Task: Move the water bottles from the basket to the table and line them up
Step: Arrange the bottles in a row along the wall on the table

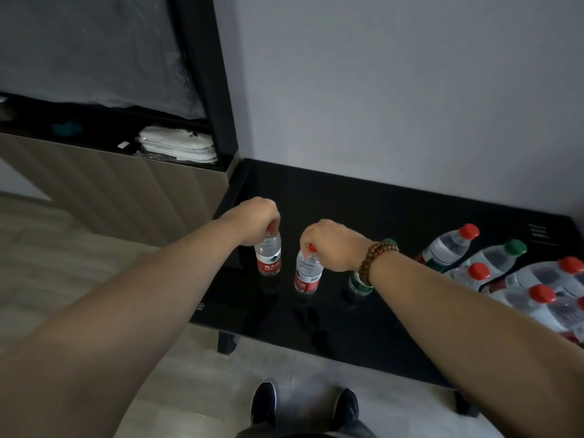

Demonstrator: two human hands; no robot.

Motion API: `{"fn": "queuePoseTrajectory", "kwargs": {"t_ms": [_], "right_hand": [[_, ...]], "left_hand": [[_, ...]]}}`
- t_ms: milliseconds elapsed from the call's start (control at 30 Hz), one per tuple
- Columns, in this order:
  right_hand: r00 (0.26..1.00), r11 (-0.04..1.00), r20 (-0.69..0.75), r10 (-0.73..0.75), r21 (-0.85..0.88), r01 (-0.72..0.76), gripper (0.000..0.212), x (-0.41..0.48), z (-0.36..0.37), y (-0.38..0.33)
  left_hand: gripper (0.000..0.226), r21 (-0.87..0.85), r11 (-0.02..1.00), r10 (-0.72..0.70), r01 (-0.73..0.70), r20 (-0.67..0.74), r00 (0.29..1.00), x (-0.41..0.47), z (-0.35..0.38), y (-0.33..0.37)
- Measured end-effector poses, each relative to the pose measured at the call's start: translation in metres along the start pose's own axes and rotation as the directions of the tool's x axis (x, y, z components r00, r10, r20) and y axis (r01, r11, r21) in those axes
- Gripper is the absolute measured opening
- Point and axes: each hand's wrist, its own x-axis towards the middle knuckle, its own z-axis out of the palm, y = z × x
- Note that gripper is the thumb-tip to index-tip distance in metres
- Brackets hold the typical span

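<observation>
Two small water bottles with red labels and red caps stand upright on the black table [395, 216]. My left hand [254, 221] grips the cap of the left bottle [268, 257]. My right hand [331, 245], a bead bracelet on its wrist, grips the cap of the second bottle [308, 275]. A green-labelled bottle [358, 284] stands just right of it, mostly hidden behind my right wrist. At the table's right end several more bottles [505, 273] with red and green caps lie crowded together. No basket shows in view.
A dark shelf unit [202, 90] with folded white items [178, 147] stands to the left of the table. A grey wall rises behind the table. Below are a light tiled floor and my two dark shoes [306, 406].
</observation>
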Motion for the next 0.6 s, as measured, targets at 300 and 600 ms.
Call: {"fn": "queuePoseTrajectory", "kwargs": {"t_ms": [300, 600], "right_hand": [[0.912, 0.744, -0.192, 0.362, 0.649, -0.159, 0.077, -0.012, 0.047, 0.005], [0.760, 0.489, -0.212, 0.614, 0.859, -0.155, 0.108, 0.012, 0.205, 0.017]], "left_hand": [[0.069, -0.479, 0.866, -0.303, 0.147, -0.268, 0.915, -0.004, 0.049, 0.003], [0.086, -0.852, 0.473, -0.696, 0.224, -0.205, 0.689, 0.013, 0.227, 0.005]]}}
